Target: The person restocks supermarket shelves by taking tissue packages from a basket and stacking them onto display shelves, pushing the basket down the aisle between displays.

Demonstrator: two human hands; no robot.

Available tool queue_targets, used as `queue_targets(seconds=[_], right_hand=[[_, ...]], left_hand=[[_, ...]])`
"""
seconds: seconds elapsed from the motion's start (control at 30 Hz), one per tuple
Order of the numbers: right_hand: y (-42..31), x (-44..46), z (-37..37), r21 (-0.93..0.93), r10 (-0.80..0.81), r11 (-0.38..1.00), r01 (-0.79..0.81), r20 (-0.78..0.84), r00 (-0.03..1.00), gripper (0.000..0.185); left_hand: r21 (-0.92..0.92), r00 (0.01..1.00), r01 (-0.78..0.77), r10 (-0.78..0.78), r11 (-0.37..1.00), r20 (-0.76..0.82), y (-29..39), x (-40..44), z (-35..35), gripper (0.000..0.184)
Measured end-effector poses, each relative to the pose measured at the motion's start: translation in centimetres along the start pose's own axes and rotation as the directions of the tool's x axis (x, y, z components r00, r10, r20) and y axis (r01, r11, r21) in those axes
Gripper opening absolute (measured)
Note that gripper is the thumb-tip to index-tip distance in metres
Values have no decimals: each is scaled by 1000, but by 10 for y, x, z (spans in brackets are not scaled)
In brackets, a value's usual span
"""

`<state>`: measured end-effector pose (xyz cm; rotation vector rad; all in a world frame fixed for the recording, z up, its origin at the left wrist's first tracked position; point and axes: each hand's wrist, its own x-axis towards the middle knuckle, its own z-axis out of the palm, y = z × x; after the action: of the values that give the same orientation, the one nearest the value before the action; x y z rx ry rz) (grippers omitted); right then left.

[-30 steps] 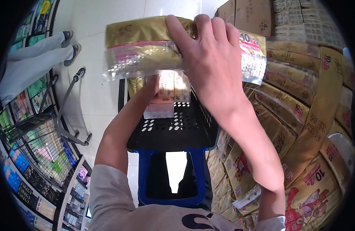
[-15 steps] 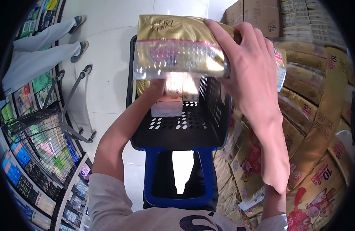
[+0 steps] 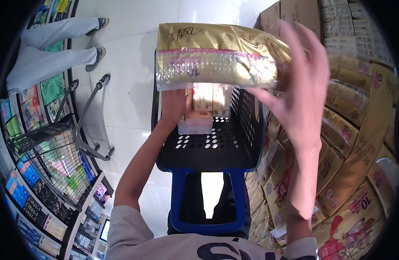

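A long gold pack [image 3: 221, 58] with a pink stripe and clear wrap spans the far part of a black basket cart [image 3: 199, 158]. My right hand [image 3: 301, 86] is at the pack's right end, blurred, its fingers spread and raised off it, the thumb near the lower edge. Just under the pack's left part is my left hand [image 3: 174, 104], its fingertips hidden by the pack. Inside the basket, a pale box with an orange top [image 3: 195, 125] lies beside my left hand, with gold and white packs [image 3: 203, 97] behind it.
Stacked gold packs [image 3: 355, 216] fill the right side, with brown cartons [image 3: 295, 21] behind. On the left, a wire cart [image 3: 56, 160] stands by stocked shelves [image 3: 35, 190]. Another person's legs [image 3: 61, 58] are at the upper left. A blue handle frame [image 3: 178, 208] is near my body.
The gold pack turned and moved right, then settled across the basket's far end. My right hand shifted right, and its fingers have come away from the pack's top.
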<state>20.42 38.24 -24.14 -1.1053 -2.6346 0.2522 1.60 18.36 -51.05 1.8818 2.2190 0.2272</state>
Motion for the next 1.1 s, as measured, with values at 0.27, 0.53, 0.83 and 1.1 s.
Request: queue_targets(seconds=[0.27, 0.53, 0.83, 1.1], right_hand=[[75, -102, 62, 583, 563, 645, -494, 73, 823, 100], [84, -107, 109, 568, 534, 415, -711, 481, 695, 46], [91, -104, 134, 500, 463, 658, -563, 320, 826, 44], [94, -103, 93, 731, 449, 348, -587, 420, 789, 66]], left_hand=[[-254, 977, 199, -211, 946, -19, -5, 7, 17, 49], [-96, 993, 52, -41, 994, 112, -42, 0, 68, 39], [145, 995, 68, -78, 987, 61, -21, 29, 12, 53], [-531, 958, 285, -246, 798, 145, -4, 34, -32, 57]])
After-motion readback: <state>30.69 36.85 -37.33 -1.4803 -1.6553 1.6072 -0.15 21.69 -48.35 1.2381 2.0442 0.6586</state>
